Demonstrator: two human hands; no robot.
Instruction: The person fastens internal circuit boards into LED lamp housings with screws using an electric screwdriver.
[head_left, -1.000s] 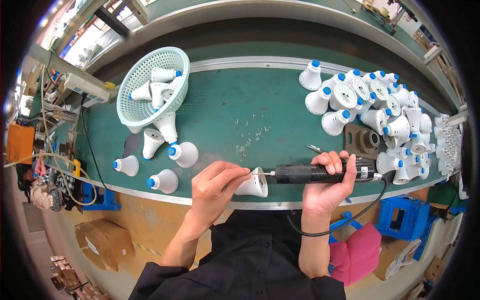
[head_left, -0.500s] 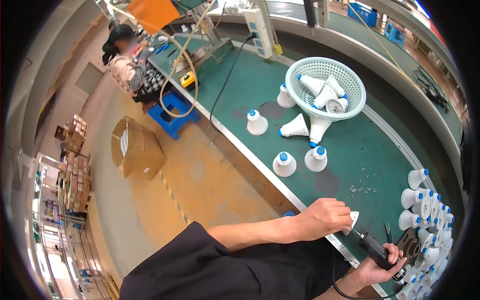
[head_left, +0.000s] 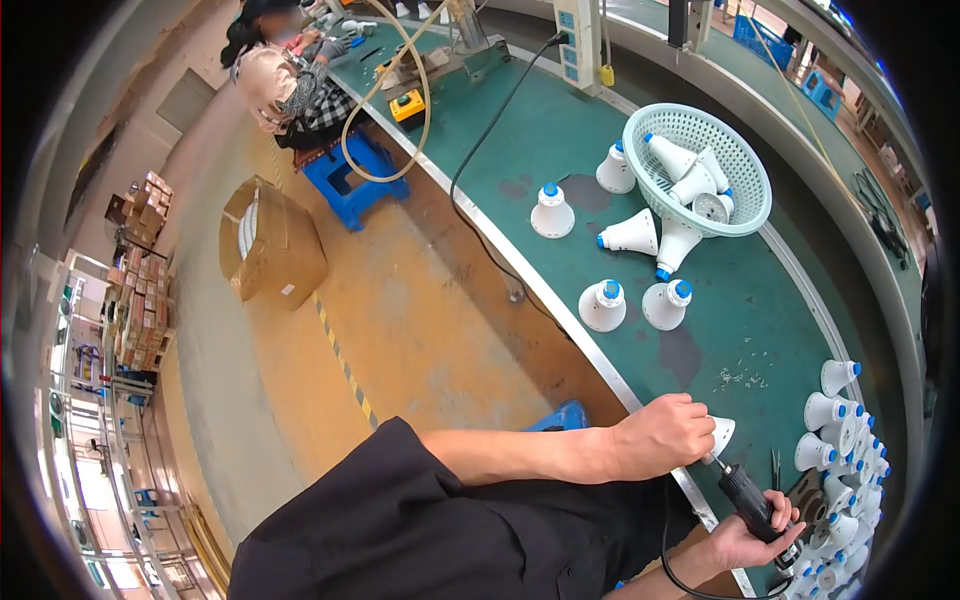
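Observation:
My left hand (head_left: 664, 437) is closed around a white cone-shaped bulb housing (head_left: 723, 437) near the table's front edge. Most of that housing is hidden behind my fingers; its wide end shows on the right. My right hand (head_left: 752, 538) grips a black electric screwdriver (head_left: 744, 496), its thumb and fingers wrapped round the lower body. The driver's tip points up and left, right at the housing. A black cord loops down from its rear end. Beside the driver, a pair of tweezers (head_left: 776, 466) lies on the green table.
Small screws (head_left: 742, 378) lie scattered beyond my hands. Many white housings with blue caps (head_left: 828, 410) crowd the right side. More housings (head_left: 603, 306) stand near a pale green basket (head_left: 752, 210) holding several. A co-worker (head_left: 285, 75) sits far left; a cardboard box (head_left: 275, 250) is on the floor.
The camera view has shifted, so the basket and table things appear further right. More of the housing shows beside my left hand. Both hands keep their grip, with the screwdriver still at the housing.

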